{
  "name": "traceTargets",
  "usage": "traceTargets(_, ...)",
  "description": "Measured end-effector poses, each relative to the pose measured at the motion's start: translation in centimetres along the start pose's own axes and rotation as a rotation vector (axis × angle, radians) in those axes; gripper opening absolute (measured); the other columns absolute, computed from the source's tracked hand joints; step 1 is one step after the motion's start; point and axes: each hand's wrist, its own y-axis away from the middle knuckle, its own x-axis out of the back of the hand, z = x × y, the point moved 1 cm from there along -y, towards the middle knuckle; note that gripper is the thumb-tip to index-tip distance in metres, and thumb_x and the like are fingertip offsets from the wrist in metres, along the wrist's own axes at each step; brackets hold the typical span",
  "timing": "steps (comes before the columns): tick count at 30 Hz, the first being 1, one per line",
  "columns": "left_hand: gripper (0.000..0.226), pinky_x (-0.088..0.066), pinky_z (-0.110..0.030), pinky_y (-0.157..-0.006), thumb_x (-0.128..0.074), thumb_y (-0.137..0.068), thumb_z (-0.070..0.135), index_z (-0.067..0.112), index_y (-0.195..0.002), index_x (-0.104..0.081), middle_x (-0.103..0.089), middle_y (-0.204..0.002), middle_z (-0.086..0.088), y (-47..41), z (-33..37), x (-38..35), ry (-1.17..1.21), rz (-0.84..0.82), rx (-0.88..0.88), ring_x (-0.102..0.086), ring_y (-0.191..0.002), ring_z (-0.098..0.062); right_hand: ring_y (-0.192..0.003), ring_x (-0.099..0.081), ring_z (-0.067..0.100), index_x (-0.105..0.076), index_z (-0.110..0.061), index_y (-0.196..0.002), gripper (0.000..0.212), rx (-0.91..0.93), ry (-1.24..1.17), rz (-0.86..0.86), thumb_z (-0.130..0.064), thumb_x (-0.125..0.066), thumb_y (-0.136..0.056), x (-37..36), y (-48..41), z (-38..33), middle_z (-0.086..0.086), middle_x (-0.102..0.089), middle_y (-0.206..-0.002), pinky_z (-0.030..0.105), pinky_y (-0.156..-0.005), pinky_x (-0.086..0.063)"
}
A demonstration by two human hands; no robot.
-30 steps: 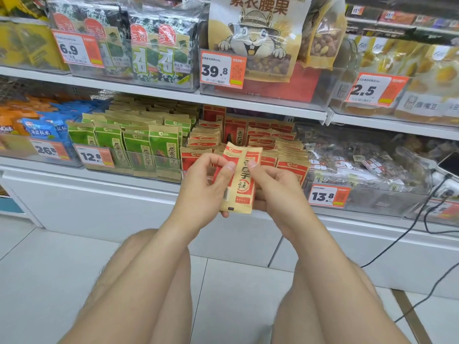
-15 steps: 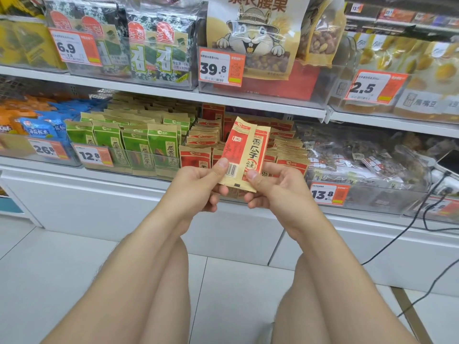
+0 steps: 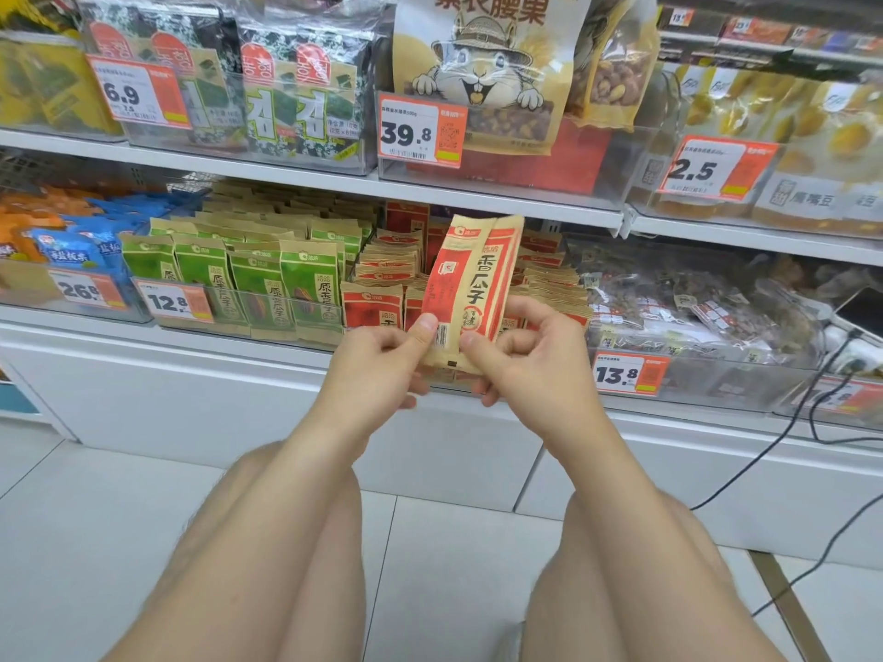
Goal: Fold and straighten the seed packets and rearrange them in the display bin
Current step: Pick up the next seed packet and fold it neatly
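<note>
Left hand (image 3: 382,360): I see it closed on the lower left edge of the seed packet (image 3: 470,284), thumb pressed beside the barcode and fingers curled behind.
Right hand (image 3: 530,355): it grips the lower right corner of the same packet, thumb on the printed front, fingers tucked behind.
Both hands: they meet at the packet's foot, knuckles just apart.
Seed packet: red and tan, held upright off the shelf in front of the display bin (image 3: 363,334). Its top leans slightly toward 1 o'clock and its upper edge is wavy.
Red packets (image 3: 389,262): they sit in the bin directly behind the held one, some standing in the front row, others lying flat in stacks further back.
Green packets (image 3: 258,284): at 9 o'clock from the hands, standing in rows in the neighbouring bin.
Price tag (image 3: 628,375): at 3 o'clock, reading 13.8, on the shelf front.
Squirrel bag (image 3: 482,64): at 12 o'clock, on the shelf above.
Cables (image 3: 788,432): black, at 4 o'clock, hanging down the white shelf base.
Knees: bare, at 6 o'clock, over the pale tiled floor (image 3: 71,542).
</note>
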Motion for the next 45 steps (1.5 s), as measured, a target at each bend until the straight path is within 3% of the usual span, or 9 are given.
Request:
traceTargets(2, 0.023, -0.062, -0.037, -0.084, -0.068, -0.103, 0.045, 0.026, -0.117, -0.069, -0.076, -0.110, 0.008, 0.0, 0.0, -0.1, -0.085, 0.101, -0.144, -0.073, -0.093, -0.008, -0.052, -0.071, 0.029, -0.064, -0.028, -0.114, 0.032, 0.050, 0.110, 0.011, -0.013, -0.082, -0.092, -0.4, 0.2, 0.1, 0.011, -0.071, -0.061, 0.045, -0.051, -0.062)
traceTargets(4, 0.024, -0.061, -0.031, -0.079, -0.068, -0.104, 0.038, 0.033, -0.126, -0.060, -0.071, -0.121, 0.008, 0.2, 0.4, -0.3, -0.023, 0.055, -0.218, -0.071, -0.092, -0.003, -0.053, -0.073, 0.029, -0.065, -0.028, -0.113, 0.033, 0.060, 0.149, -0.039, -0.018, -0.086, -0.089, -0.7, 0.4, 0.3, 0.010, -0.072, -0.060, 0.046, -0.053, -0.063)
traceTargets(8, 0.038, -0.066, -0.049, -0.085, -0.075, -0.099, 0.043, 0.030, -0.130, -0.059, -0.070, -0.123, -0.012, 0.5, 0.8, -0.2, 0.134, -0.072, -0.180, -0.076, -0.081, -0.015, -0.072, -0.080, 0.026, -0.058, -0.021, -0.137, 0.060, -0.014, 0.075, -0.194, -0.022, -0.091, -0.087, -0.5, 0.5, 0.5, 0.008, -0.079, -0.075, 0.044, -0.068, -0.067)
traceTargets(11, 0.046, -0.064, -0.058, -0.091, -0.084, -0.089, 0.047, 0.024, -0.120, -0.059, -0.073, -0.119, -0.013, 0.4, 1.0, 0.2, 0.222, -0.079, -0.140, -0.074, -0.087, -0.021, -0.085, -0.081, 0.027, -0.055, -0.019, -0.153, 0.067, -0.020, -0.013, -0.276, -0.017, -0.083, -0.093, -0.1, 0.5, 0.2, 0.007, -0.082, -0.089, 0.042, -0.075, -0.067)
traceTargets(16, 0.021, -0.058, -0.053, -0.085, -0.067, -0.105, 0.028, 0.012, -0.103, -0.055, -0.061, -0.097, -0.021, 0.7, 1.6, 0.1, 0.375, -0.216, -0.135, -0.062, -0.086, -0.034, -0.081, -0.079, 0.028, -0.061, -0.016, -0.148, 0.055, 0.014, -0.091, -0.260, -0.001, -0.076, -0.097, 0.4, 0.6, -0.1, 0.009, -0.081, -0.088, 0.034, -0.065, -0.059)
traceTargets(21, 0.032, -0.058, -0.045, -0.081, -0.065, -0.105, 0.030, 0.002, -0.100, -0.054, -0.057, -0.095, -0.015, 0.8, 1.7, -0.2, 0.351, -0.208, -0.164, -0.054, -0.085, -0.031, -0.082, -0.079, 0.028, -0.065, -0.016, -0.141, 0.051, -0.016, -0.125, -0.242, -0.012, -0.083, -0.093, 0.2, 0.8, -0.4, 0.011, -0.082, -0.088, 0.037, -0.068, -0.062)
traceTargets(34, 0.020, -0.057, -0.039, -0.075, -0.051, -0.113, 0.026, 0.009, -0.101, -0.052, -0.066, -0.078, -0.003, 0.9, 1.5, -0.3, 0.337, -0.244, -0.116, -0.063, -0.071, -0.020, -0.078, -0.080, 0.030, -0.059, -0.007, -0.145, 0.053, -0.015, -0.080, -0.234, 0.004, -0.075, -0.096, 0.1, 0.2, 0.5, 0.012, -0.079, -0.081, 0.035, -0.074, -0.064)
traceTargets(40, 0.027, -0.051, -0.039, -0.069, -0.059, -0.110, 0.037, 0.017, -0.099, -0.044, -0.058, -0.083, -0.011, 0.7, 1.6, -0.4, 0.292, -0.081, -0.186, -0.059, -0.075, -0.027, -0.070, -0.079, 0.028, -0.065, -0.019, -0.124, 0.046, 0.002, 0.116, -0.329, 0.010, -0.072, -0.089, -0.3, 1.1, 0.2, 0.012, -0.079, -0.076, 0.035, -0.065, -0.065)
traceTargets(45, 0.022, -0.044, -0.041, -0.069, -0.056, -0.109, 0.037, 0.021, -0.097, -0.048, -0.052, -0.091, -0.007, 0.4, 1.4, -0.5, 0.267, -0.075, -0.100, -0.052, -0.083, -0.026, -0.078, -0.081, 0.022, -0.072, -0.015, -0.115, 0.018, 0.010, 0.166, -0.349, -0.013, -0.077, -0.098, -0.9, 0.9, 0.8, 0.004, -0.082, -0.083, 0.036, -0.077, -0.064)
